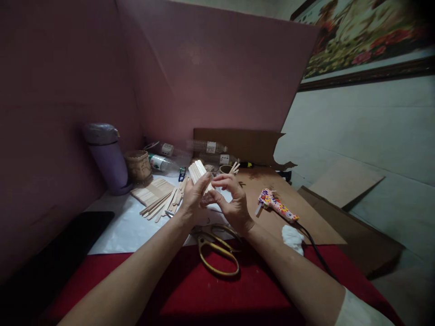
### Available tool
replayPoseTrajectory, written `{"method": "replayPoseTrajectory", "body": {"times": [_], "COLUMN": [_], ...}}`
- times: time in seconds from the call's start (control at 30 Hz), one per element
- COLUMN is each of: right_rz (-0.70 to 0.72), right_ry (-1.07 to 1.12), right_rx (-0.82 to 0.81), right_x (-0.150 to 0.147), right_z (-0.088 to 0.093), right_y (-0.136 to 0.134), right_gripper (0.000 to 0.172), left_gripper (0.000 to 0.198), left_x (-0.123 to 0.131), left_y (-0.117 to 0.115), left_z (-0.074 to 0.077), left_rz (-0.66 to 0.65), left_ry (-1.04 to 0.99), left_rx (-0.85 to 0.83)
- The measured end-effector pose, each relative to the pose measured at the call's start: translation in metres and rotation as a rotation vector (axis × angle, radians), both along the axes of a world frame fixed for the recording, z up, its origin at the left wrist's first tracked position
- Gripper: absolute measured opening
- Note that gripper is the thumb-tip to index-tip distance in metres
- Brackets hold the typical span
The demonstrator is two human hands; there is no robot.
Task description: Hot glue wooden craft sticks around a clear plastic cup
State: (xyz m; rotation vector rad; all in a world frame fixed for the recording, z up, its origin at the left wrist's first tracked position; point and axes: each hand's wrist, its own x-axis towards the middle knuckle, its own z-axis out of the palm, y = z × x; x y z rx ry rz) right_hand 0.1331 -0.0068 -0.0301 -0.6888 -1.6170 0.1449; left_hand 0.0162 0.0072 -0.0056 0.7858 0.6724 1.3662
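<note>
My left hand (195, 198) is closed around a piece covered with pale wooden craft sticks (196, 171), standing side by side and tilted. Something clear like plastic shows at its lower edge, largely hidden by the fingers. From the right, my right hand (234, 203) pinches the same piece with thumb and fingertips. Loose craft sticks (166, 207) lie left of my hands, beside a flat stack of more craft sticks (152, 191). Below my wrists, large scissors (219, 258) with gold-coloured handles rest on the red cloth (170, 290).
A flower-patterned glue gun (277, 205) lies on cardboard (309, 226) at right, near a crumpled white wad (292, 238). Clear plastic bottles (163, 164) lie at the back. A purple tumbler (108, 158) and a woven basket (138, 166) stand at left.
</note>
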Motion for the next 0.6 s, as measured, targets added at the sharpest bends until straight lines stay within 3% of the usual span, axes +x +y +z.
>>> {"method": "replayPoseTrajectory", "body": {"times": [0.27,0.6], "right_rz": [0.003,0.007], "right_ry": [-0.016,-0.014], "right_rx": [-0.031,-0.031], "right_x": [0.001,0.0008], "right_z": [0.0026,0.0028], "right_y": [-0.0014,-0.0005], "right_gripper": [0.008,0.013], "left_gripper": [0.059,0.057], "left_x": [-0.0017,-0.001], "left_y": [0.0041,0.0054], "left_z": [-0.0039,-0.0053], "left_rz": [0.146,0.168], "left_ry": [0.039,0.041], "left_rx": [0.076,0.099]}}
